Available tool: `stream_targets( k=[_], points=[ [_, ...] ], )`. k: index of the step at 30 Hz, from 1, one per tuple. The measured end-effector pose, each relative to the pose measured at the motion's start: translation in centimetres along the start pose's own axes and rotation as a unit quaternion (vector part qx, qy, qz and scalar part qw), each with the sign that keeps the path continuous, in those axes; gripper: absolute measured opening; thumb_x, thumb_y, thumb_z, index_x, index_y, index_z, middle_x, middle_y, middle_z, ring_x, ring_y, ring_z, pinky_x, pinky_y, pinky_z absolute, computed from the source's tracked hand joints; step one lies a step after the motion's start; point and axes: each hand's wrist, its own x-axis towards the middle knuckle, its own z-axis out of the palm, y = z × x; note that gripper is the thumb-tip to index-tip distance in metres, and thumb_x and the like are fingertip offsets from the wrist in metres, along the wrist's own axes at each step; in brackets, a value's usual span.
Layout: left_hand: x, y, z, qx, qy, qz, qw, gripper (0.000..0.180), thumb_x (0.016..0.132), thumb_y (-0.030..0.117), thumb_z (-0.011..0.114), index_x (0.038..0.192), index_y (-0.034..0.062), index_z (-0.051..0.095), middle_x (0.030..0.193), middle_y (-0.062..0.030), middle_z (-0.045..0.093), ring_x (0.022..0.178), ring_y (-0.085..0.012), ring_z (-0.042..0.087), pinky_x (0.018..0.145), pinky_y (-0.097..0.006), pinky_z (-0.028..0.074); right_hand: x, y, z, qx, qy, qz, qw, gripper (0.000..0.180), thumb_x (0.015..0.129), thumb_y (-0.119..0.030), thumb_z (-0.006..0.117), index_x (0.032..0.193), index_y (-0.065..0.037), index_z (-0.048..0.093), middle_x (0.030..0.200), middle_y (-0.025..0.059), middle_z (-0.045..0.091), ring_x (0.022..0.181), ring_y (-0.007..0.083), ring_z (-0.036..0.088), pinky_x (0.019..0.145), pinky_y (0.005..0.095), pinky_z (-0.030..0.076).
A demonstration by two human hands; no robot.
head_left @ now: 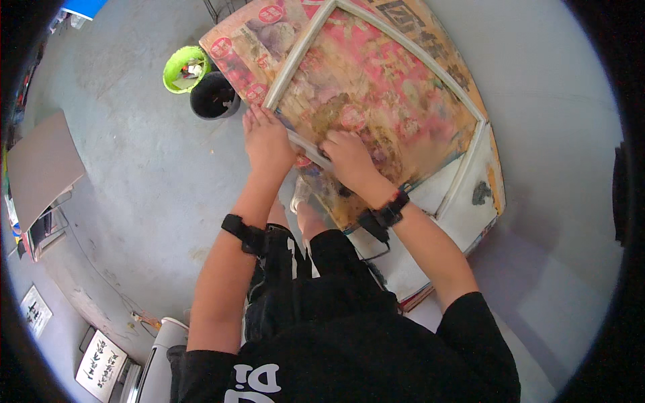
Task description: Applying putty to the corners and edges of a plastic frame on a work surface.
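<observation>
A pale, whitish rectangular frame (299, 52) lies on a worktable in front of me. My left hand (270, 140) is at its near left corner, the fingers laid together over the bar and gripping it; the thumb is hidden. Along the near bar, my right hand (351, 160) has its fingers curled in and resting by the inner edge. Whatever those fingers pinch, if anything, is covered by the hand. Under the frame is a stained cardboard sheet (410, 94) with red and pink print.
A lime-green bin (176, 69) and a black bucket (213, 96) stand on the floor left of the table. A white board (403, 258) with a dark grey scrap (482, 193) lies at the table's near right. A brown panel (44, 171) leans at the far left.
</observation>
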Motion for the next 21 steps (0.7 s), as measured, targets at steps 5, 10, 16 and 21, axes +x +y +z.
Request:
stream_targets(
  k=[5, 10, 16, 21],
  points=[
    [-0.4, -0.5, 0.1, -0.023, 0.035, 0.016, 0.999, 0.099, 0.066, 0.037, 0.080, 0.135, -0.0193, 0.037, 0.144, -0.0373, 0.035, 0.137, -0.0425, 0.035, 0.118, -0.043, 0.021, -4.8, 0.7, -2.2, 0.018, -0.016, 0.033, 0.999, 0.014, 0.079, -0.007, 0.054, 0.088, -0.006, 0.064, 0.085, 0.0121, 0.055, 0.089, 0.0328, 0.057, 0.078, 0.0426, 0.044],
    [-0.4, -0.4, 0.4, -0.024, 0.037, 0.021, 0.999, 0.104, 0.064, 0.040, 0.081, 0.137, -0.0184, 0.034, 0.145, -0.0372, 0.032, 0.139, -0.0425, 0.033, 0.118, -0.044, 0.020, -17.7, 3.9, -5.9, -0.058, -0.088, 0.141, 0.984, 0.020, 0.077, -0.003, 0.058, 0.095, -0.007, 0.066, 0.090, 0.0112, 0.057, 0.091, 0.0332, 0.057, 0.082, 0.0430, 0.045],
    [0.3, -0.7, 1.0, -0.009, 0.036, 0.068, 0.997, 0.112, 0.061, 0.044, 0.085, 0.140, -0.0143, 0.031, 0.149, -0.0347, 0.026, 0.142, -0.0423, 0.025, 0.118, -0.048, 0.018, -23.9, 4.1, -7.1, -0.036, -0.068, 0.231, 0.970, 0.016, 0.078, -0.004, 0.064, 0.094, -0.008, 0.066, 0.089, 0.0109, 0.057, 0.089, 0.0337, 0.057, 0.081, 0.0432, 0.045],
    [6.8, 0.3, -0.7, 0.038, 0.098, 0.143, 0.984, 0.096, 0.069, 0.035, 0.082, 0.142, -0.0051, 0.034, 0.152, -0.0253, 0.028, 0.142, -0.0399, 0.026, 0.117, -0.048, 0.020, -23.4, 0.6, -3.6, 0.100, -0.011, 0.260, 0.960, 0.017, 0.079, -0.005, 0.066, 0.095, -0.006, 0.065, 0.092, 0.0123, 0.058, 0.089, 0.0363, 0.058, 0.077, 0.0446, 0.048]
  ],
)
